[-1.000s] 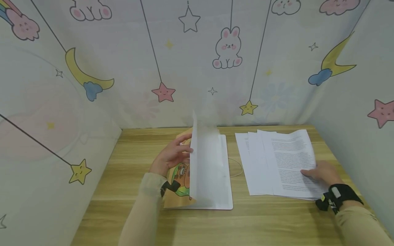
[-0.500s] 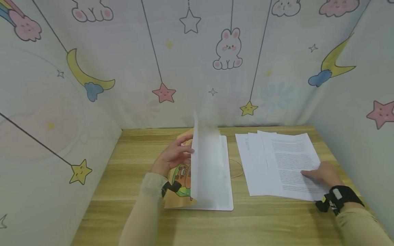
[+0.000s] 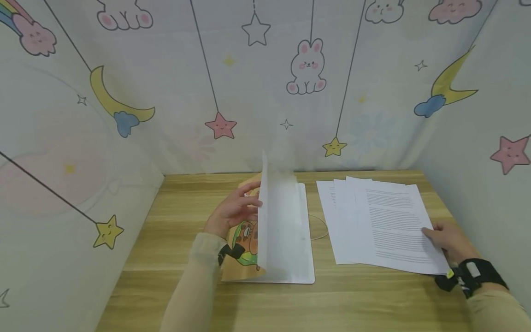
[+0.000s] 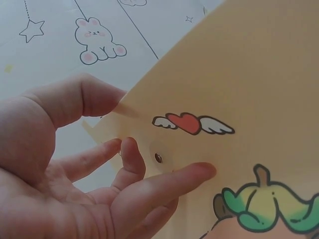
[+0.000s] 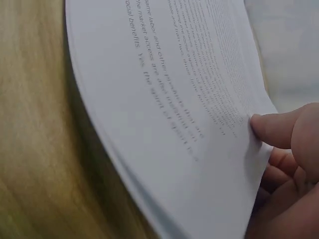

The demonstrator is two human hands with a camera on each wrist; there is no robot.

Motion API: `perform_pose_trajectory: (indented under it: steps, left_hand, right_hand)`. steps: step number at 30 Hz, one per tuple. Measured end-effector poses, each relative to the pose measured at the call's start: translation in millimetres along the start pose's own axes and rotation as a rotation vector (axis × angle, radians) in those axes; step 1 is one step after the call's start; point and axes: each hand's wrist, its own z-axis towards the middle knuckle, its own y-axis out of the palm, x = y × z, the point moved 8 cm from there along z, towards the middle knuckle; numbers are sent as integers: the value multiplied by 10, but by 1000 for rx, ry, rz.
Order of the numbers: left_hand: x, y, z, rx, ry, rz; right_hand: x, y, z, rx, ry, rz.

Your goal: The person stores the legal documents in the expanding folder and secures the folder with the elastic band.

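In the head view my left hand (image 3: 234,210) holds the raised cover of a tan cartoon file folder (image 3: 244,230), whose white inside faces right. The left wrist view shows the folder's tan front (image 4: 269,89) with a winged heart and a small metal rivet. One fingertip reaches the cover's edge there, and another finger lies along its front. My right hand (image 3: 450,240) pinches the right edge of printed paper sheets (image 3: 394,221), thumb on top and fingers beneath. Up close in the right wrist view, the sheets (image 5: 164,124) bow up from the wood at their near edge.
More white sheets (image 3: 338,230) lie fanned out under the left side of the printed ones. A thin elastic cord (image 3: 325,230) loops out from the folder's right side. The wooden table (image 3: 178,240) is bounded by patterned cloth walls (image 3: 182,69).
My right hand has slid right to the sheets' edge and now pinches it; the top sheets have shifted slightly right and towards me. The left hand and folder hold still.
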Motion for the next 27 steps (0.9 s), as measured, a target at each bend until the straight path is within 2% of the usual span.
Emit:
perform_pose_trajectory:
  steps: [7,11,20,27]
  left_hand:
    - [0,6,2,-1,-11,-10]
    - [4,8,10,0,-9,-1]
    - [10,8,15,-3,-6,5]
    - [15,23,14,-10,-8,8]
  right_hand:
    - [-46,-44,-106,74,-103,-60]
    - [-46,-59,-155,112,-142,-59]
    - [-46,-65,-224,152,-127,36]
    - [-125,-87,-312,209,-140,14]
